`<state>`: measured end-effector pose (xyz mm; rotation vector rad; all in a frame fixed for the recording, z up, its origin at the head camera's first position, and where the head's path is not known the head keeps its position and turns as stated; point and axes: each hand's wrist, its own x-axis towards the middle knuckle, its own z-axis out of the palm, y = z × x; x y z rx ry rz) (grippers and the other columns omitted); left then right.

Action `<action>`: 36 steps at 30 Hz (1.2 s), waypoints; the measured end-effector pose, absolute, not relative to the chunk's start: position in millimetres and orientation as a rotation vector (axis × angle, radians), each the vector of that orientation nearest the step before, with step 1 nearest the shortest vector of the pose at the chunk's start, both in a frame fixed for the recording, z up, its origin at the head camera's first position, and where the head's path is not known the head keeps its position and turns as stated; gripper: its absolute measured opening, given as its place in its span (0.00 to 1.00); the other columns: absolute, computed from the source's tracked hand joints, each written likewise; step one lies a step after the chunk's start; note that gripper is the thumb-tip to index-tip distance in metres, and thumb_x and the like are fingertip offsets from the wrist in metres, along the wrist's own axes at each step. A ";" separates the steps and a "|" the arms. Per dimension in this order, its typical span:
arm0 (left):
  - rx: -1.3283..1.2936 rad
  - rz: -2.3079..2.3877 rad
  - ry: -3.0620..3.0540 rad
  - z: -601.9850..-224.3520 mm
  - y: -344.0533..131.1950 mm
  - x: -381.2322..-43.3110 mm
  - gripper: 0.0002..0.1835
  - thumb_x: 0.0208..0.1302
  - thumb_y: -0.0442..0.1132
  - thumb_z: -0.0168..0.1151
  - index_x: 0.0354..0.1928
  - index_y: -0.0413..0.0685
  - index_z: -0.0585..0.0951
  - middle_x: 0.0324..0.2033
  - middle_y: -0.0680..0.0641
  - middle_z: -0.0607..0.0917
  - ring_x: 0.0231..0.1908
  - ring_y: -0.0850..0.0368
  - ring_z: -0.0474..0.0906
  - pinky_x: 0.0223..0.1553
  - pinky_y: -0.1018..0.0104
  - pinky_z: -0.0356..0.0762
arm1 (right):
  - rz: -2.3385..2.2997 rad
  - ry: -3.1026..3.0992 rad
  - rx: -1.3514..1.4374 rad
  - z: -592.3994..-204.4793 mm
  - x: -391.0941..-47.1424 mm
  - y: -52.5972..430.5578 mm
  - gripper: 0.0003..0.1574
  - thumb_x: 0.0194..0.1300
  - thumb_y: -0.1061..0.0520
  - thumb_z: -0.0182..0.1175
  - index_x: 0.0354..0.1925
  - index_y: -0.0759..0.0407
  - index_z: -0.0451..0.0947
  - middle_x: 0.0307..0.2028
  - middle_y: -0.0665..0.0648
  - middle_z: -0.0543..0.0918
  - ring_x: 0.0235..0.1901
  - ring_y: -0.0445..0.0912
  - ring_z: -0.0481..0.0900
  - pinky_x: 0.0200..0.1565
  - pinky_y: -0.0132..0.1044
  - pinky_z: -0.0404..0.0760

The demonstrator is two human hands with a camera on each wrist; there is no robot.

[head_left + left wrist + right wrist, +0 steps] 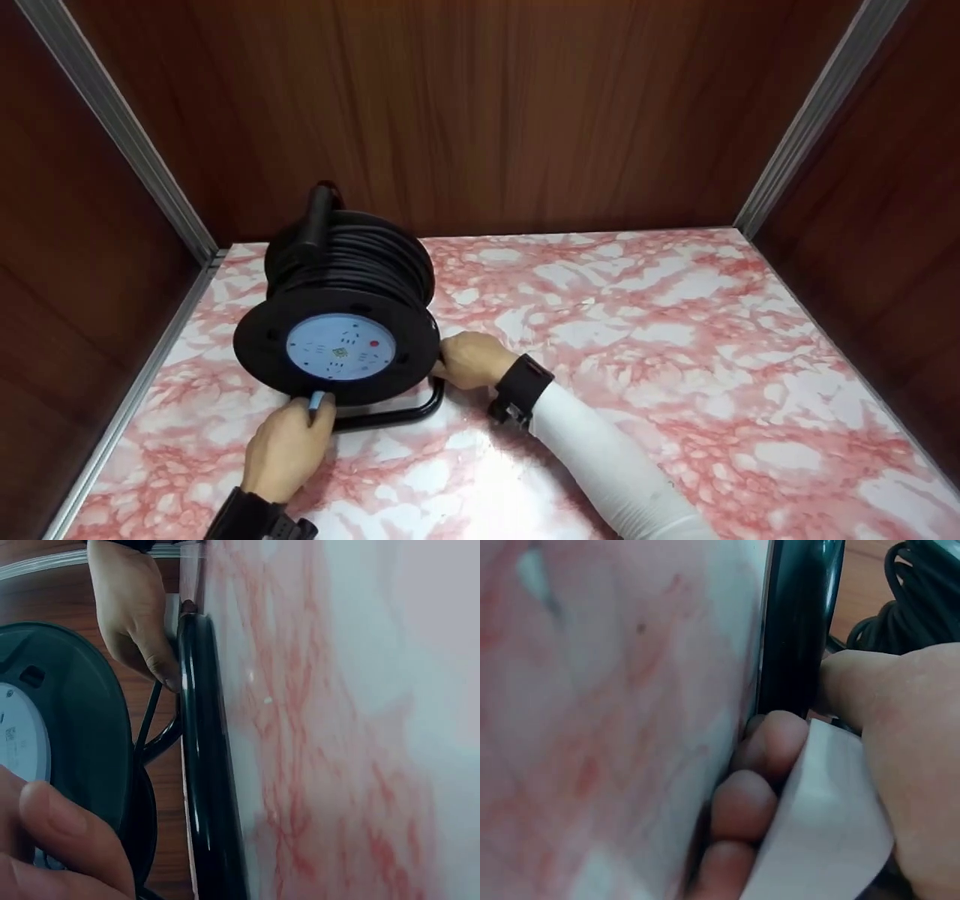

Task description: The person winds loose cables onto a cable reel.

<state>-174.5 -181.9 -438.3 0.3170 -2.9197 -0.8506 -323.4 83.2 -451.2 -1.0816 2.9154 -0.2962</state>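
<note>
A black cable reel (pixel 367 259) wound with black cable stands tilted on the left part of the table. Its round pale blue socket panel (pixel 330 352) faces me, and below it runs a black tubular frame (pixel 390 417). Around the left part of that frame, my left hand (pixel 286 448) has its fingers curled, with a small light blue piece (pixel 316 400) at the thumb. My right hand (pixel 474 360) grips the frame at the right corner. In the right wrist view a pale flat-sided block (pixel 825 817) sits against its curled fingers (pixel 744 806); its kind is unclear.
The tabletop (pixel 637 360) has a red and white marbled pattern. Dark wood panels (pixel 525 112) stand at the back and both sides, with metal rails (pixel 817 112) at the corners. The reel's black handle (pixel 315 225) points up toward the back panel.
</note>
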 end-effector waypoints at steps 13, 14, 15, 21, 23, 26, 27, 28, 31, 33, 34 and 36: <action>0.328 -0.962 -2.870 -439.7 -187.9 -175.7 0.31 0.77 0.65 0.40 0.30 0.47 0.75 0.27 0.45 0.79 0.31 0.48 0.79 0.35 0.48 0.73 | -0.487 2.978 -1.068 -452.1 -323.6 86.8 0.27 0.69 0.34 0.61 0.42 0.56 0.78 0.33 0.57 0.86 0.36 0.54 0.87 0.37 0.51 0.83; 0.335 -0.979 -2.857 -438.0 -190.8 -174.2 0.32 0.77 0.66 0.39 0.29 0.47 0.75 0.25 0.45 0.79 0.29 0.49 0.78 0.34 0.50 0.73 | -0.494 2.983 -1.064 -452.5 -322.7 85.6 0.28 0.68 0.34 0.62 0.45 0.57 0.77 0.35 0.58 0.86 0.38 0.54 0.87 0.38 0.51 0.83; 0.345 -1.000 -2.843 -436.1 -193.7 -173.0 0.33 0.77 0.68 0.38 0.29 0.48 0.74 0.23 0.46 0.78 0.27 0.50 0.77 0.33 0.52 0.72 | -0.495 2.988 -1.064 -452.5 -322.0 84.5 0.30 0.67 0.34 0.62 0.47 0.57 0.77 0.37 0.58 0.87 0.39 0.54 0.87 0.39 0.52 0.83; 0.391 -1.079 -2.697 -418.1 -208.3 -164.2 0.34 0.76 0.69 0.37 0.27 0.47 0.72 0.18 0.47 0.76 0.22 0.51 0.73 0.28 0.57 0.68 | -0.518 2.970 -1.068 -453.5 -319.8 79.1 0.33 0.63 0.38 0.66 0.54 0.59 0.71 0.41 0.58 0.87 0.43 0.54 0.87 0.43 0.52 0.83; 0.407 -1.105 -2.648 -408.3 -210.2 -161.9 0.35 0.76 0.69 0.38 0.25 0.46 0.72 0.18 0.45 0.76 0.21 0.49 0.73 0.27 0.57 0.68 | -0.536 2.955 -1.038 -453.4 -319.5 78.6 0.33 0.64 0.38 0.66 0.52 0.60 0.70 0.39 0.58 0.86 0.41 0.54 0.86 0.42 0.52 0.83; 0.428 -1.153 -2.593 -390.9 -209.9 -159.5 0.38 0.75 0.71 0.38 0.24 0.45 0.75 0.15 0.44 0.78 0.19 0.47 0.75 0.25 0.57 0.69 | -0.545 2.955 -0.962 -452.5 -319.4 77.8 0.34 0.63 0.35 0.67 0.49 0.60 0.71 0.36 0.58 0.85 0.38 0.54 0.86 0.39 0.51 0.83; 0.427 -1.156 -2.575 -384.5 -208.6 -159.2 0.39 0.75 0.71 0.38 0.23 0.45 0.77 0.14 0.44 0.79 0.18 0.47 0.76 0.25 0.58 0.70 | -0.539 2.963 -0.928 -451.9 -319.3 77.6 0.35 0.62 0.34 0.67 0.48 0.60 0.71 0.35 0.58 0.85 0.38 0.54 0.86 0.39 0.52 0.83; 0.418 -1.161 -2.557 -378.0 -207.0 -159.2 0.39 0.75 0.71 0.38 0.23 0.45 0.77 0.13 0.45 0.80 0.18 0.47 0.76 0.25 0.58 0.70 | -0.529 2.970 -0.895 -451.2 -319.3 77.3 0.36 0.62 0.32 0.66 0.47 0.60 0.72 0.35 0.59 0.84 0.37 0.55 0.86 0.38 0.52 0.82; 0.374 -1.133 -2.490 -359.6 -199.9 -160.0 0.38 0.75 0.68 0.40 0.22 0.45 0.78 0.12 0.46 0.79 0.18 0.48 0.77 0.25 0.60 0.69 | -0.485 2.980 -0.805 -449.4 -319.5 76.3 0.36 0.61 0.30 0.65 0.44 0.60 0.75 0.34 0.59 0.84 0.37 0.55 0.85 0.37 0.52 0.82; 0.340 -1.097 -2.447 -348.1 -192.7 -160.8 0.36 0.76 0.67 0.40 0.24 0.46 0.77 0.11 0.47 0.79 0.17 0.49 0.77 0.25 0.60 0.69 | -0.461 2.969 -0.768 -448.8 -319.8 75.6 0.34 0.61 0.29 0.64 0.40 0.58 0.77 0.34 0.59 0.85 0.36 0.54 0.85 0.37 0.52 0.82; 0.326 -1.089 -2.426 -343.0 -188.5 -161.1 0.35 0.76 0.67 0.41 0.24 0.46 0.77 0.11 0.48 0.79 0.17 0.49 0.77 0.24 0.60 0.69 | -0.454 2.961 -0.759 -448.7 -320.0 75.2 0.34 0.62 0.28 0.63 0.39 0.57 0.78 0.34 0.58 0.85 0.36 0.54 0.85 0.37 0.52 0.82; 0.289 -1.046 -2.394 -334.0 -178.8 -162.0 0.32 0.76 0.66 0.42 0.26 0.48 0.75 0.11 0.49 0.78 0.16 0.50 0.77 0.23 0.59 0.68 | -0.446 2.946 -0.749 -448.7 -320.1 74.4 0.33 0.62 0.27 0.62 0.36 0.55 0.79 0.33 0.58 0.85 0.35 0.53 0.85 0.37 0.52 0.82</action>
